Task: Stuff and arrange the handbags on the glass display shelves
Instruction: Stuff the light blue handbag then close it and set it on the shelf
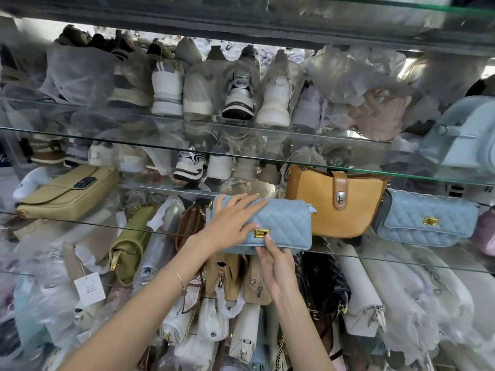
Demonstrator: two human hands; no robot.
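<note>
A light-blue quilted handbag (284, 223) with a gold clasp rests on the glass shelf (375, 259), left of a tan bucket bag (334, 207). My left hand (233, 223) lies flat over its left side, fingers spread across the top. From below, my right hand (276, 261) reaches up, its fingertips at the bag's lower edge under the clasp. A second light-blue quilted bag (426, 223) sits right of the tan one. At the shelf's left end lies a beige flap bag (69, 191).
Sneakers (238, 97) in plastic wrap fill the upper glass shelves. Below the bag shelf, many wrapped handbags are packed upright, among them an olive bag (131, 245) and a black quilted bag (324, 279). A pale-blue bag (463, 140) hangs at the right.
</note>
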